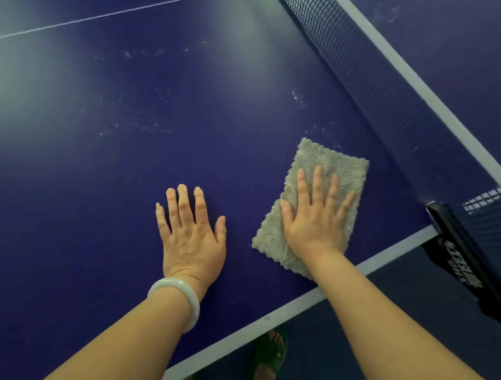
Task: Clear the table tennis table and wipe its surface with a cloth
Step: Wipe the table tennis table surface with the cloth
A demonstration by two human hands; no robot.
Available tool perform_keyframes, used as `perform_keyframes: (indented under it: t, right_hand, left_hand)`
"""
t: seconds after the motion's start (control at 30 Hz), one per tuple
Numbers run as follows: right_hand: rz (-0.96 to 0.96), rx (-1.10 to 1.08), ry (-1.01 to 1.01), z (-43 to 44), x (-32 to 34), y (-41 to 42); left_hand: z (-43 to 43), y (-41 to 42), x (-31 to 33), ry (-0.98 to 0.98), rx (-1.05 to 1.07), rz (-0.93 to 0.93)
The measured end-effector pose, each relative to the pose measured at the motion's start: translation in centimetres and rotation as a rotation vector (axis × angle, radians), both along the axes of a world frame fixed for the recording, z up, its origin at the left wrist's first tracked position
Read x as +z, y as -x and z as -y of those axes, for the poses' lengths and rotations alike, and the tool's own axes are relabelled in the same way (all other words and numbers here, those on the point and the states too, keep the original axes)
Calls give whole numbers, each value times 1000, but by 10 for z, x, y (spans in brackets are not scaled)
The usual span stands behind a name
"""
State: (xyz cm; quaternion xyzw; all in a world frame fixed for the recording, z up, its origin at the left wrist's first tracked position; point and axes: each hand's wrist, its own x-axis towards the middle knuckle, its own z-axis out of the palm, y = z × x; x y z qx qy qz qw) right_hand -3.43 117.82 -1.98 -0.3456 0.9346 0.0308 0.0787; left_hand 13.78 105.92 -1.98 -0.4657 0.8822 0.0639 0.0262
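The dark blue table tennis table [97, 179] fills most of the view. A folded grey fluffy cloth [329, 164] lies flat on it near the side edge, close to the net. My right hand [316, 214] presses on the cloth with straight, spread fingers. My left hand [190, 230] rests flat on the bare table to the left of the cloth, fingers straight, with a pale bangle on the wrist. Whitish dusty marks [137, 124] speckle the surface beyond both hands.
The net [362, 68] with its white top band runs diagonally at the right. Its black clamp post [467, 261] grips the table's side edge. A white line [284, 311] borders the near edge. Feet in green sandals [269, 354] stand on the floor below.
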Motion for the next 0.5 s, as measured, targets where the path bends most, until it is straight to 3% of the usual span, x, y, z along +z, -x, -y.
perform_keyframes:
  t: [0.17, 0.27, 0.4, 0.5]
  right_hand:
    - [23, 366, 27, -41, 2, -30]
    - [-7, 202, 25, -73, 0, 1]
    - [-11, -28, 22, -43, -2, 41]
    - [-1, 51, 33, -28, -1, 36]
  left_hand:
    - [1, -1, -2, 23, -7, -5]
    - [1, -1, -3, 33, -11, -4]
    - [1, -1, -3, 34, -5, -24]
    - [1, -1, -1, 23, -2, -43]
